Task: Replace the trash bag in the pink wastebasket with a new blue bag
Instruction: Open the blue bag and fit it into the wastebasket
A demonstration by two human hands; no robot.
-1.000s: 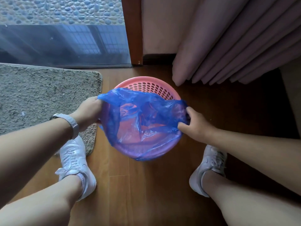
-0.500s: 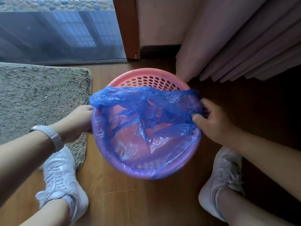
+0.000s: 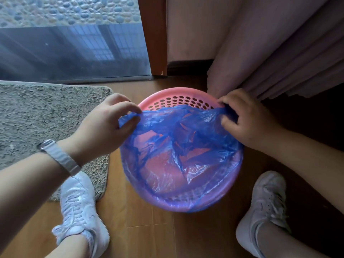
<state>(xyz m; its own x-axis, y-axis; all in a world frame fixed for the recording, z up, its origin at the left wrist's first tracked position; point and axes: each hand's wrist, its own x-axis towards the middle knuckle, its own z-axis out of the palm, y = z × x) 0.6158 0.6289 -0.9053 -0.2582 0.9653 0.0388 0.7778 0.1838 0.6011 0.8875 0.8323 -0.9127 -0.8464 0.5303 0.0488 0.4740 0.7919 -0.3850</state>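
Thumb and forefinger point(image 3: 128, 107) of a person's left hand point(image 3: 104, 125) pinch a gathered corner of the blue bag point(image 3: 186, 146) at the left side of the pink wastebasket point(image 3: 178, 91). The remaining fingers of that hand are curled loosely behind. Across the opening, the fingers point(image 3: 229, 101) of the right hand point(image 3: 249, 121) are bunched tight around the opposite corner of the film, beside the basket's far right rim.

The bag's free edge is stretched between the two hands, short of the far rim, where a strip of perforated pink wall shows bare. On the near side the plastic is already folded over the rim and hangs down the outside wall, and the rest sags crumpled into the basket.

The wastebasket stands on a wooden floor point(image 3: 149, 231), between the person's white sneakers: the left shoe point(image 3: 80, 207) at the near corner of a grey mat point(image 3: 46, 112), the right shoe point(image 3: 268, 202) well apart on the other side. A pale-strapped watch point(image 3: 59, 157) sits on the left wrist. Beyond the basket, pink curtain folds point(image 3: 279, 53) reach down to the floor just behind the right hand, and a brown door frame point(image 3: 154, 34) borders a glass pane point(image 3: 74, 53).
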